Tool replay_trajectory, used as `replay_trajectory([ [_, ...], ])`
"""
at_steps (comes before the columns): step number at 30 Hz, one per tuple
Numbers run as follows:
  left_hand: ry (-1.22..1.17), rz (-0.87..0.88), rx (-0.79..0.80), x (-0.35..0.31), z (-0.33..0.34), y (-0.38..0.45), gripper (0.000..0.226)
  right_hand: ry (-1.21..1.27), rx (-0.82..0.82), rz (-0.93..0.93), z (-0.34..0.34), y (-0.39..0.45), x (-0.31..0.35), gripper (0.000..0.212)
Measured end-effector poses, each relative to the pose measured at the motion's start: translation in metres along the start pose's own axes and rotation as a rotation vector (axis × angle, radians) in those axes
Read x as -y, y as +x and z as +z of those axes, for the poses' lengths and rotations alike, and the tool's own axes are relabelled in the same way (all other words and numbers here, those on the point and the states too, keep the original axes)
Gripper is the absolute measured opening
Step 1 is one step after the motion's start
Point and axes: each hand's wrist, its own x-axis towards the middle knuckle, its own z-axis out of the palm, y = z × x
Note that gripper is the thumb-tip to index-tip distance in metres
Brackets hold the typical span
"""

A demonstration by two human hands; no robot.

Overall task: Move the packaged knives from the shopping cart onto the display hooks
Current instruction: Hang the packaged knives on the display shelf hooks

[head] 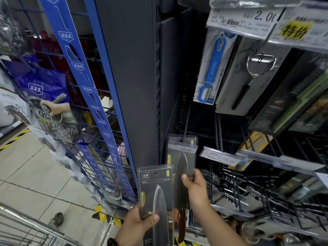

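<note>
The near knife package (pixel 156 197) runs off the bottom edge, so its handle end is out of sight, and the left hand (pixel 140 221) covers its lower left corner. The far knife package (pixel 182 157) is partly hidden behind the near one and behind the right hand (pixel 195 189); whether its hole sits fully on the display hook (pixel 186 118) cannot be told. The shopping cart (pixel 26 228) shows only a corner at the bottom left. The price tag (pixel 220 156) to the right is blurred, and the racks (pixel 266 201) at lower right smear together. The top price label (pixel 245 18) is cut off mid-number.
</note>
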Motion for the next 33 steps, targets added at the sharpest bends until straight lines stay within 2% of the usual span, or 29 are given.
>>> replay_trajectory([
  [12, -0.058, -0.038, 0.010, 0.005, -0.003, 0.000, 0.049, -0.058, -0.122, 0.004, -0.001, 0.007, -0.006, 0.009],
  [19, -0.009, -0.063, 0.030, 0.004, -0.003, 0.000, 0.054, -0.138, -0.051, 0.102, 0.008, 0.042, 0.008, 0.005],
  [22, 0.031, -0.071, 0.010, 0.004, -0.004, 0.000, 0.047, -0.117, -0.064, 0.117, 0.011, 0.062, 0.018, 0.010],
  [24, 0.067, -0.068, 0.000, 0.002, -0.002, 0.000, 0.041, -0.122, -0.045, 0.136, 0.011, 0.072, 0.025, 0.006],
  [29, 0.115, -0.026, 0.042, -0.007, 0.004, 0.001, 0.026, -0.298, -0.045, 0.249, 0.005, 0.094, 0.033, 0.039],
  [33, 0.158, -0.022, 0.062, -0.012, 0.012, 0.006, 0.012, -0.364, -0.141, 0.204, -0.004, 0.095, 0.028, 0.038],
])
